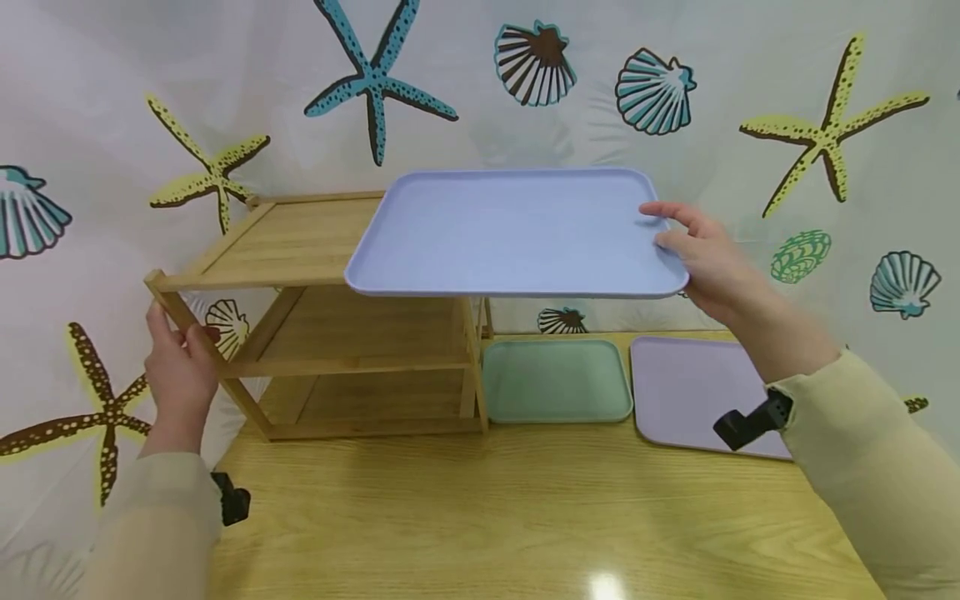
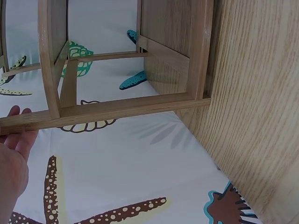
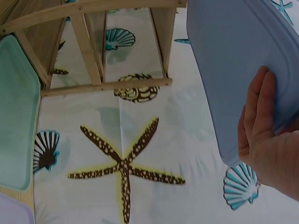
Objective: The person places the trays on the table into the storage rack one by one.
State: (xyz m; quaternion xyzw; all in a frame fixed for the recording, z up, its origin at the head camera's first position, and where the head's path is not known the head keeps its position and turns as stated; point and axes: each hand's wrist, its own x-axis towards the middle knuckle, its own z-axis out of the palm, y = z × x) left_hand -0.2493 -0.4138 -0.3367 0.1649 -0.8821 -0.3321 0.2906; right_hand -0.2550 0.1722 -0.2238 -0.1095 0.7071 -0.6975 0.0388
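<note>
The blue tray (image 1: 517, 233) extends leftward from my right hand (image 1: 712, 260), which grips its right edge. It hides the right end of the wooden rack's (image 1: 360, 367) top; whether they touch, I cannot tell. My left hand (image 1: 180, 362) grips the rack's left post. My right arm partly covers the purple tray (image 1: 697, 392).

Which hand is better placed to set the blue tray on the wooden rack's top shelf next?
Likely the right hand: it grips the raised blue tray by its right end. The left hand holds the left front post of the wooden rack, away from the tray.
</note>
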